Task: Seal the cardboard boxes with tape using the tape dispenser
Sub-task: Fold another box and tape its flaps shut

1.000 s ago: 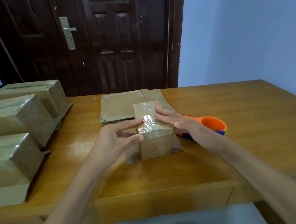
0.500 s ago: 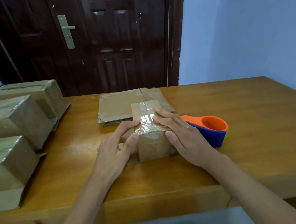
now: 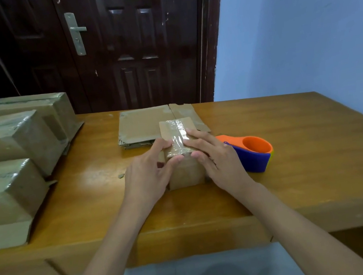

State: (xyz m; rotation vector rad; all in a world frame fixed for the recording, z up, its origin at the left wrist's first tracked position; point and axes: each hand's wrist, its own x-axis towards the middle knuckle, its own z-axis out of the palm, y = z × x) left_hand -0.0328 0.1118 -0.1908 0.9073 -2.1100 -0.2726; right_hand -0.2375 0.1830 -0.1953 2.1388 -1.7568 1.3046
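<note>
Head: small box [image 3: 184,172] between left hand [image 3: 148,177], right hand [image 3: 217,162].

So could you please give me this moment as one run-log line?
step: pressing tape | left hand: on box | right hand: on box | tape: along box top | dispenser: on table, untouched

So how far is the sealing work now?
Done: three taped boxes stand at the table's left. In hand: both hands, left hand and right hand, press tape onto the small box; the tape dispenser lies beside it. Left: the flattened cardboard behind.
</note>
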